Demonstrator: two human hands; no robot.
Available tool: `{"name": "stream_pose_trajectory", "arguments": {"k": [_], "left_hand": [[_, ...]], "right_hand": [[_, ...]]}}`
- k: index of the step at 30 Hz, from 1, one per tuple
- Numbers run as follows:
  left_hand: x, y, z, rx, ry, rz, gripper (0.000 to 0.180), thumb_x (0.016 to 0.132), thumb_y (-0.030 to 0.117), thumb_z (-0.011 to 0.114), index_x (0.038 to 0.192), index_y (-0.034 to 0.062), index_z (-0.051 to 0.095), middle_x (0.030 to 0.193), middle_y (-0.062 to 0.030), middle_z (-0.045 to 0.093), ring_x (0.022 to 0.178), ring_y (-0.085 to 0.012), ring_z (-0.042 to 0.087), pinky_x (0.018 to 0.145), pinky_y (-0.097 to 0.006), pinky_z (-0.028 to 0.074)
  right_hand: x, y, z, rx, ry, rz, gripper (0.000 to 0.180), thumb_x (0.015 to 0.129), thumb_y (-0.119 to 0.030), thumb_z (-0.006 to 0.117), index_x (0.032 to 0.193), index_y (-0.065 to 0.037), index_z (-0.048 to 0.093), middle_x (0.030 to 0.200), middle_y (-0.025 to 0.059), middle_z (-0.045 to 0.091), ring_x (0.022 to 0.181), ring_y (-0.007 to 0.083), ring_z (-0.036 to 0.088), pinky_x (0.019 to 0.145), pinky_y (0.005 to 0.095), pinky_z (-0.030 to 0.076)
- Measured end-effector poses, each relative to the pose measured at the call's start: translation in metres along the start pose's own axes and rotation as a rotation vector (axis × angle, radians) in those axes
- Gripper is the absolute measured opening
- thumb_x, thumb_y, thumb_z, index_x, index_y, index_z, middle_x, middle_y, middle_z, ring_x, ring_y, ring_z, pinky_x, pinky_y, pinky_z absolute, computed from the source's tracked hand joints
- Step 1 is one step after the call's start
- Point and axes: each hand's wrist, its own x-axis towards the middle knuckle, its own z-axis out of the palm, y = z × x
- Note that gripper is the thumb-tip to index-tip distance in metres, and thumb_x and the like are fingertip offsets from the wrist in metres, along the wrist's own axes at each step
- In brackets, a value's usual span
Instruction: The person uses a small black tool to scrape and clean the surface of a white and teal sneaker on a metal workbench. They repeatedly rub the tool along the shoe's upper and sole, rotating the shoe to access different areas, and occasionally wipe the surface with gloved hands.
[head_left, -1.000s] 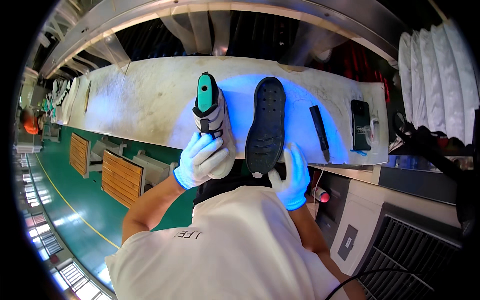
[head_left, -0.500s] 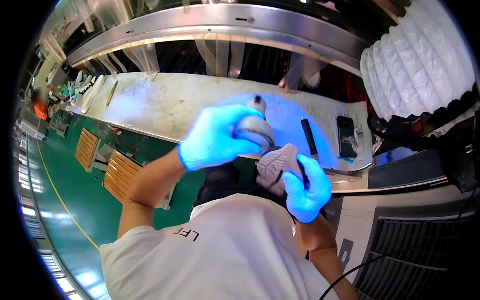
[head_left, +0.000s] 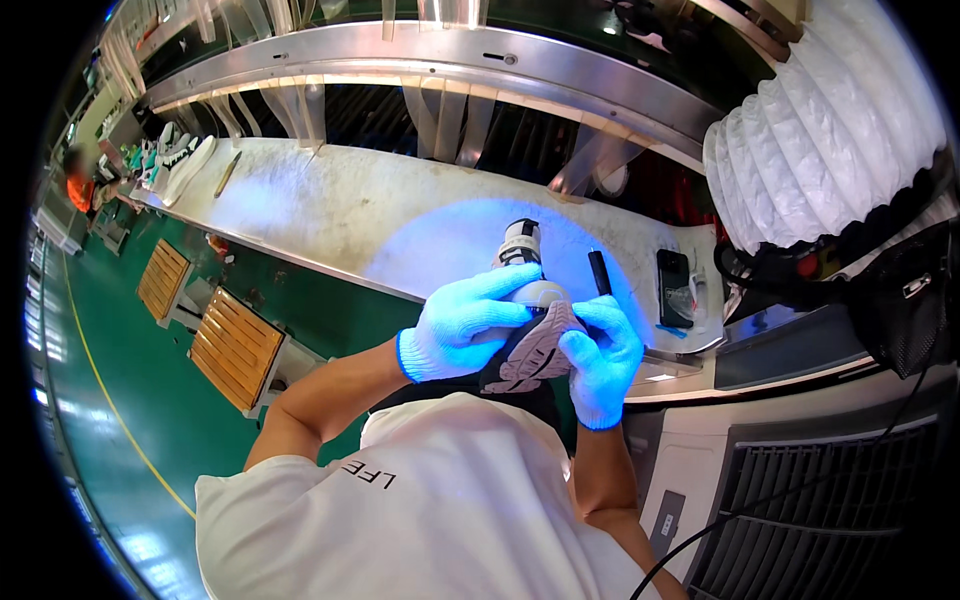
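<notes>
Gloved in pale knit that glows blue, my left hand grips a light shoe upper from its left side. The rounded toe of the upper points toward me, and its heel end lies farther away. My right hand, in a matching glove, pinches one edge of a grey-pink patterned shoe sole. The sole hangs tilted, tread toward me, with its upper end against the toe. Fingers of both hands are close around this joint and partly cover it.
Under a blue light patch, a black pen-like tool lies on the worn bench. A phone is right of it. At far left are several shoes and a thin tool. A white ribbed duct stands right; a distant person is left.
The shoe upper and the sole have come together at the toe. My left hand has moved down and right, and the upper has turned so that its toe faces me.
</notes>
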Motion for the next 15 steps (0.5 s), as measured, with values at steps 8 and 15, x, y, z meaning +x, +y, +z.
{"name": "stream_pose_trajectory", "arguments": {"k": [8, 15], "left_hand": [[-0.034, 0.034, 0.013, -0.387, 0.249, -0.333, 0.025, 0.09, 0.007, 0.087, 0.103, -0.0029, 0.068, 0.152, -0.0375, 0.064, 0.148, -0.0477, 0.06, 0.126, -0.056, 0.042], [-0.027, 0.044, 0.02, -0.322, 0.315, -0.342, 0.034, 0.087, 0.006, 0.096, 0.091, 0.0025, 0.062, 0.137, -0.0298, 0.075, 0.139, -0.0428, 0.068, 0.122, -0.061, 0.044]], "right_hand": [[-0.024, -0.01, 0.023, -0.15, -0.055, -0.031, 0.034, 0.081, 0.002, 0.085, 0.112, -0.001, 0.074, 0.102, 0.0067, 0.064, 0.091, 0.0189, 0.06, 0.086, 0.0336, 0.051], [-0.036, 0.005, 0.032, -0.336, -0.003, -0.261, 0.039, 0.081, 0.001, 0.097, 0.111, -0.005, 0.073, 0.099, 0.0077, 0.065, 0.082, 0.0204, 0.06, 0.072, 0.0335, 0.051]]}}
